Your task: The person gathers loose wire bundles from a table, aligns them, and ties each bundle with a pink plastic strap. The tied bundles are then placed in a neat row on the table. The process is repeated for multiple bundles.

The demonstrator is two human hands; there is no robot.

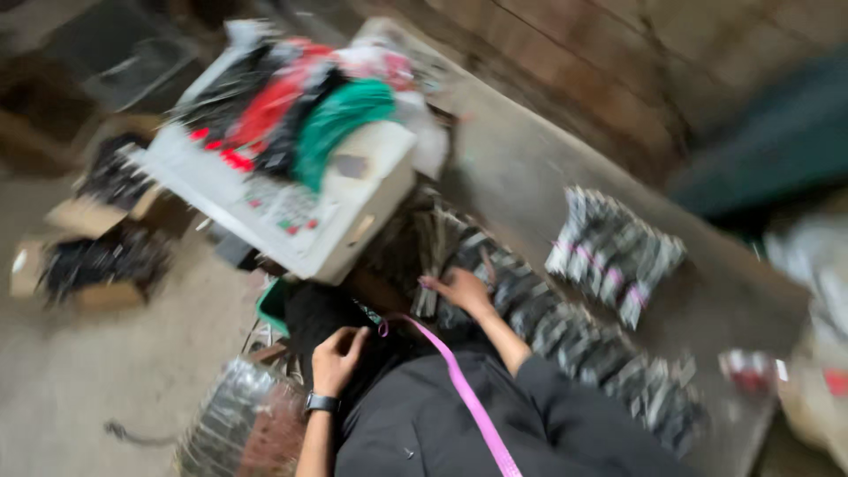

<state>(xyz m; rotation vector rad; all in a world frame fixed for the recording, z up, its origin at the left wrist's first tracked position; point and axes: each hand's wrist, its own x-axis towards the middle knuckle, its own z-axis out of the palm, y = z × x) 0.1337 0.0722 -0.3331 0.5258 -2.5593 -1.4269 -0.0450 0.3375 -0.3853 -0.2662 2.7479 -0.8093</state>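
**Hands low over a crowded bench of small packets**

The picture is smeared with motion, so fine detail is lost. The right hand (pixel 459 290) reaches forward onto the long row of small dark-and-silver packets (pixel 565 331) running along the grey bench (pixel 521 168); its fingers spread narrow and flat against them, and I cannot tell whether any packet is pinched. The left hand (pixel 336 358), with a black wristwatch (pixel 321 404), curls loosely against black fabric (pixel 318 322) at the lap, fingers bent, holding nothing I can make out. A pink strap (pixel 468 393) crosses the dark sleeve.

Risks, as I judge them: the white box (pixel 291 203) heaped with red, green and black goods overhangs just beside the right hand, and a nudge could tip it. The banded packet bundle (pixel 614 256) sits apart; a sweeping forearm might scatter the loose row.
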